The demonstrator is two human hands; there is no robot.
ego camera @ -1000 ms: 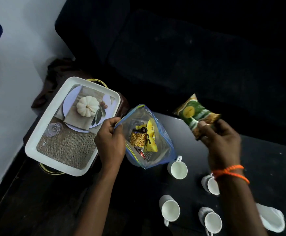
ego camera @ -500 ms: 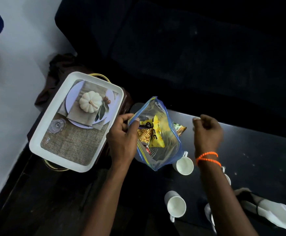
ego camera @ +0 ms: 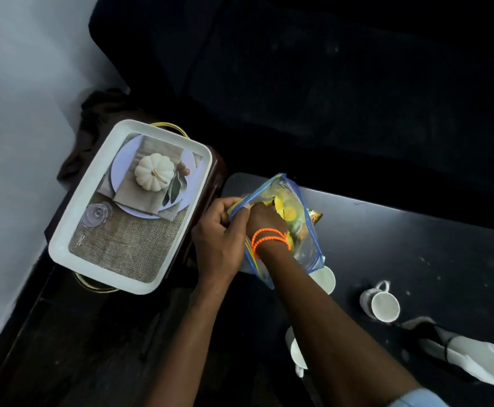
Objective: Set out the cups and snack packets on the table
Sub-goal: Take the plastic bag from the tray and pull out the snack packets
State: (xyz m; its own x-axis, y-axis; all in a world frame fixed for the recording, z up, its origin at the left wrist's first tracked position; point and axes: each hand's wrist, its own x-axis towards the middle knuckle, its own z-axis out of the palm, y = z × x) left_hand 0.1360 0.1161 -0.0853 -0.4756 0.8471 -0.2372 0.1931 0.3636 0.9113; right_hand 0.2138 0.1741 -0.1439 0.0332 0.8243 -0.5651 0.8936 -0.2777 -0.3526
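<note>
Dark table [ego camera: 416, 245], frame centre: left hand [ego camera: 219, 242] pinched zip bag [ego camera: 307, 245] mouth open; right hand [ego camera: 262, 220] reached inside, grip hidden. Next, likely: pull snack packet [ego camera: 288, 212] out.

The scene is dim, with most of the top and right sunk in near-black and little detail there. Soft light falls from the left, brightening the wall [ego camera: 19, 142] and white tray [ego camera: 63, 251] and laying a pale sheen on the dark table [ego camera: 386, 218]. Edges bow from the wide lens, and the picture is slightly soft throughout.
</note>
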